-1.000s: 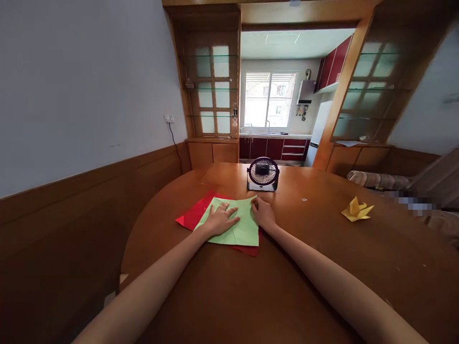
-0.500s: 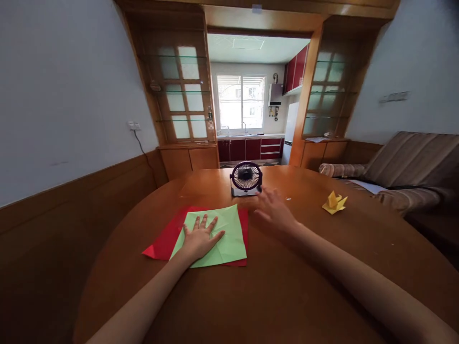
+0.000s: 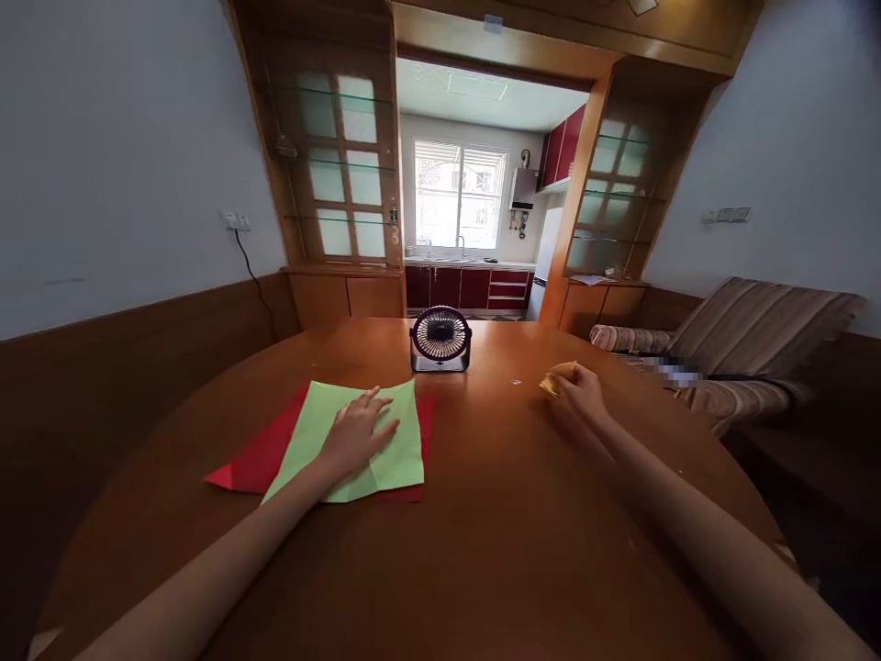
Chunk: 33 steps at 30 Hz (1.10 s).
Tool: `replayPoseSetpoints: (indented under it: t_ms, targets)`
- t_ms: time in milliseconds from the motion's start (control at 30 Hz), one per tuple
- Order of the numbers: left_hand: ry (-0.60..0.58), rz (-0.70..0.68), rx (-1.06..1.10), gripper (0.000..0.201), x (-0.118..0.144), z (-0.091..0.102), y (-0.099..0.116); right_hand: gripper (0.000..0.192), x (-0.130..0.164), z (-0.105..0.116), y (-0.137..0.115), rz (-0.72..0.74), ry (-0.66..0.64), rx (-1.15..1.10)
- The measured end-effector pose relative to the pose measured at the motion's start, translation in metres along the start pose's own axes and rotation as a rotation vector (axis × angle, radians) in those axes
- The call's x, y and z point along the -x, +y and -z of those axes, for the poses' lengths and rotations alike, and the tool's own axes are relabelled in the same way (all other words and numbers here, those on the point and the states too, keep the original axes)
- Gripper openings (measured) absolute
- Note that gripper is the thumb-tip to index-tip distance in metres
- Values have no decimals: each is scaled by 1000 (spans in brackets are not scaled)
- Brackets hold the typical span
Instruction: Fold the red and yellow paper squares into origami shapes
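A creased light-green sheet of paper (image 3: pixel 395 459) lies on top of a red sheet of paper (image 3: pixel 258 450), whose left corner and right edge stick out. My left hand (image 3: pixel 354 436) rests on the green sheet with its fingers apart. To the right, my right hand (image 3: pixel 584 395) is closed on a small yellow origami figure (image 3: pixel 552 381), held by pinched fingers just at the table. The hand covers much of the figure.
A small round desk fan (image 3: pixel 440 335) stands at the far middle of the brown wooden table (image 3: pixel 468 569). A tiny white scrap (image 3: pixel 516 382) lies right of the fan. Beyond the table's right edge is a striped armchair (image 3: pixel 740 321).
My right hand has moved right from beside the fan and taken hold of the yellow origami figure. My left hand stays on the green paper. The view has turned slightly right.
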<state>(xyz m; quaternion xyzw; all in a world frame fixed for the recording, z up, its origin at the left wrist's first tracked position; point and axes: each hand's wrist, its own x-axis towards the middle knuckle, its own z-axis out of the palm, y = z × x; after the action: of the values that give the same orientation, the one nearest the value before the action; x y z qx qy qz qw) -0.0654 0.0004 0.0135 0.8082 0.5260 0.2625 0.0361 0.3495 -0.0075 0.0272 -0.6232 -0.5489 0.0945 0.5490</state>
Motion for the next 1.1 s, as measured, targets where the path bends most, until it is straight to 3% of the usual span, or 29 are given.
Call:
replayPoseSetpoints:
  t_ms: [133, 233, 333, 500, 733, 933, 1100]
  targets:
    - [64, 128, 544, 46, -16, -3, 36, 35, 19, -69, -40, 95, -132, -260]
    - [-81, 178, 1032, 43, -20, -15, 54, 32, 50, -123, -69, 143, -211, -409]
    - [-134, 171, 1114, 41, -15, -30, 56, 24, 79, -152, -89, 188, -290, -525]
    - [-110, 177, 1210, 52, -4, -44, 46, 22, 96, -151, -93, 159, -375, -713]
    - [-102, 120, 1239, 44, -4, -46, 44, 37, 81, -142, -70, 14, -246, -756]
    - [-41, 1, 1020, 28, -1, -45, 49, 32, 73, -134, -66, -10, -280, -715]
    - [127, -76, 773, 29, 2, -44, 47, 26, 74, -138, -60, -128, -364, -788]
